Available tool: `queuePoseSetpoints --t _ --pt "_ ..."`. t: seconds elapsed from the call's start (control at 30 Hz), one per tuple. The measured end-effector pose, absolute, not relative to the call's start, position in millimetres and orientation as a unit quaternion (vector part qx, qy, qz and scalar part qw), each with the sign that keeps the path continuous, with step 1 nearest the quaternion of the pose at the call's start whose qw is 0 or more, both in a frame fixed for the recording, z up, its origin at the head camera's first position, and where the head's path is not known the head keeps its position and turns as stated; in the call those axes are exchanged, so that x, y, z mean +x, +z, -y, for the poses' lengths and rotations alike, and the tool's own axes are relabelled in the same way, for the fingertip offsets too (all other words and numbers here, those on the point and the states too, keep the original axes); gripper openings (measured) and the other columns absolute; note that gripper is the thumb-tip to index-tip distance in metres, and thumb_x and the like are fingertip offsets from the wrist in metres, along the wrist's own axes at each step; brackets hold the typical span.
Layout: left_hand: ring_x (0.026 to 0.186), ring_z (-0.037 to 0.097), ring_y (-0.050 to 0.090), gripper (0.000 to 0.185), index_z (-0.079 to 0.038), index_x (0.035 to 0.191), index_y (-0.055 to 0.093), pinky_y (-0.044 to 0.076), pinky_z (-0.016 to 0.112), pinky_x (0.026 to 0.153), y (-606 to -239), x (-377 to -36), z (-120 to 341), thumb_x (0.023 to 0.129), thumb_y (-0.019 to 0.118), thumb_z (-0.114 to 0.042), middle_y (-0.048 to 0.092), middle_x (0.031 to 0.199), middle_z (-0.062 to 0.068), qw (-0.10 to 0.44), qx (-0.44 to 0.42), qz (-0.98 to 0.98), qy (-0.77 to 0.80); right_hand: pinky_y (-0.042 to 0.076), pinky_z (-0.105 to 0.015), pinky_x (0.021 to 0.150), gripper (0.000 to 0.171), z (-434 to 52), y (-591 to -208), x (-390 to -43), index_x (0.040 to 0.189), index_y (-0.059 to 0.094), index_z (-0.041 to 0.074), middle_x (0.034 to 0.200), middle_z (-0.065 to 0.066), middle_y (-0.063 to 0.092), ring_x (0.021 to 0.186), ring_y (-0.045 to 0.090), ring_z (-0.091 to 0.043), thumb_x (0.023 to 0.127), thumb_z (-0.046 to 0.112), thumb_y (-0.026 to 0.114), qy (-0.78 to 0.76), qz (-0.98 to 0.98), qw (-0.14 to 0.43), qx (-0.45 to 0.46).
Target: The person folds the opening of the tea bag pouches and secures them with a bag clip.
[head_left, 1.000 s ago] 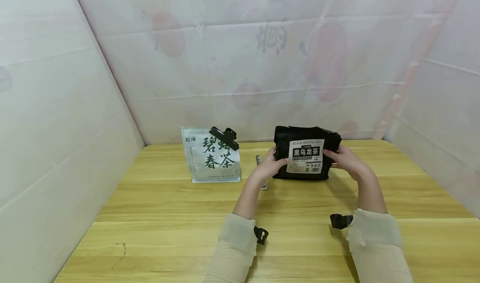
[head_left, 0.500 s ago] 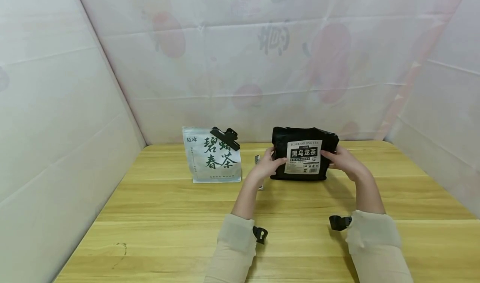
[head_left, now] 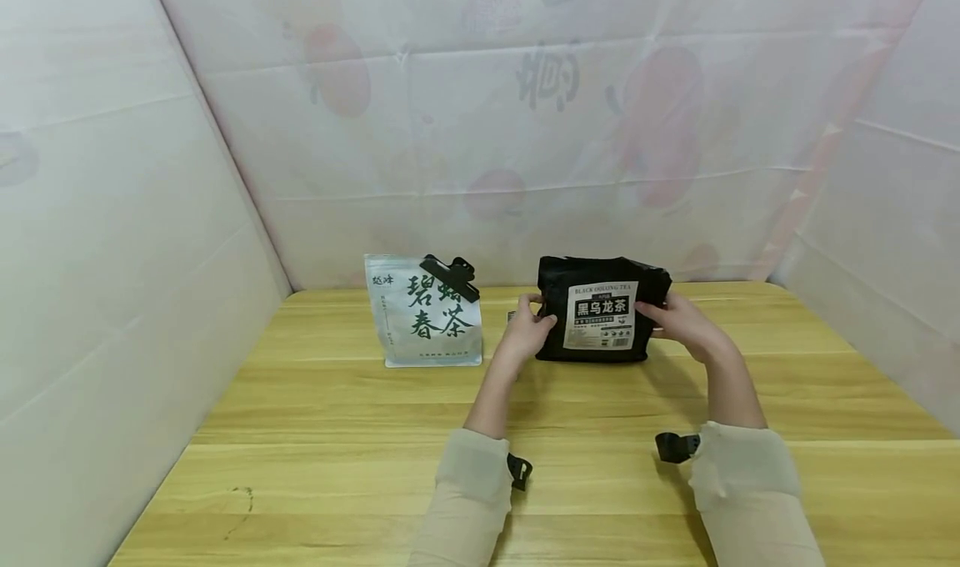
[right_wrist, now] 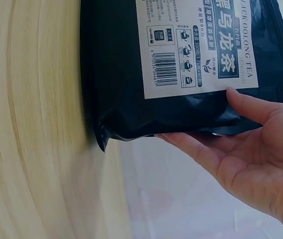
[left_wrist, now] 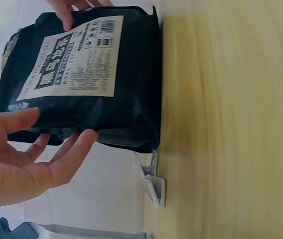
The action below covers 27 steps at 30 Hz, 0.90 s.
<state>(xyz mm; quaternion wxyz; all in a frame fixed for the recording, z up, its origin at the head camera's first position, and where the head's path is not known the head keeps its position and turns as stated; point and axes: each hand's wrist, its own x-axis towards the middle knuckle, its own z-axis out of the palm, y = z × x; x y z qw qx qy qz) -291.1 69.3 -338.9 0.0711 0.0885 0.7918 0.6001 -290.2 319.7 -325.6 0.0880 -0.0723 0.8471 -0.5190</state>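
Observation:
A black bag of oolong tea (head_left: pixel 651 288) with a pale label stands upright on the table, toward the back. At its right side my right hand (head_left: pixel 693 325) holds it, thumb on the front by the label and fingers behind. My left hand (left_wrist: pixel 27 157) is at the bag's other side with fingers spread loosely; in the left wrist view its thumb and fingertips lie at the bag's edge, and contact is hard to tell. A white clip (left_wrist: pixel 152 181) sits close to the bag's bottom corner, mostly hidden by the left hand in the head view.
Left of the hands stands a pale green tea bag (head_left: pixel 431 346) with a black clip (head_left: pixel 452 277) on its top right corner. The wooden table (head_left: pixel 337 450) ends at a white cloth wall (head_left: pixel 405 150) behind, with more cloth at both sides.
The black tea bag has slid slightly left along with the right hand. My left thumb has drawn back from the label to the bag's left edge, and the left fingers have loosened.

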Motion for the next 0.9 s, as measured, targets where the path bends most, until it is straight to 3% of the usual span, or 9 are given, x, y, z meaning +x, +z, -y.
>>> queuePoseSetpoints --t 0.23,0.4,0.6,0.9 --pt "0.068 0.019 0.045 0.028 -0.011 0.124 0.041 0.036 0.029 0.057 -342.2 -294.0 -69.3 0.097 0.047 -0.018 0.05 0.082 0.006 0.039 0.079 -0.81 0.579 0.028 -0.055 0.098 0.068 -316.1 -325.0 -290.3 0.142 -0.003 -0.008 0.143 -0.034 0.008 0.128 0.017 -0.047 0.1 0.026 0.038 -0.518 -0.847 0.089 -0.073" --pt "0.069 0.019 0.045 0.026 -0.012 0.121 0.042 0.037 0.031 0.059 -341.9 -295.6 -67.7 0.097 0.048 -0.019 0.05 0.083 0.006 0.027 0.075 -0.831 0.551 0.028 -0.055 0.098 0.067 -314.8 -324.8 -290.9 0.142 -0.002 -0.008 0.143 -0.034 0.01 0.128 0.019 -0.047 0.1 0.026 0.038 -0.519 -0.847 0.09 -0.075" --pt "0.061 0.019 0.042 0.026 -0.012 0.121 0.041 0.033 0.029 0.053 -341.7 -297.0 -65.8 0.097 0.047 -0.018 0.049 0.077 0.006 0.028 0.082 -0.843 0.531 0.028 -0.056 0.097 0.064 -314.2 -325.5 -291.9 0.142 0.003 -0.009 0.14 -0.035 0.016 0.127 0.022 -0.047 0.1 0.025 0.038 -0.526 -0.842 0.091 -0.083" --pt "0.062 0.019 0.043 0.026 -0.013 0.122 0.041 0.033 0.028 0.054 -341.0 -295.8 -65.4 0.097 0.047 -0.019 0.05 0.082 0.006 0.033 0.082 -0.839 0.538 0.029 -0.056 0.097 0.066 -314.8 -326.1 -291.3 0.142 0.0 -0.01 0.141 -0.035 0.014 0.127 0.021 -0.047 0.1 0.025 0.038 -0.522 -0.844 0.091 -0.079"
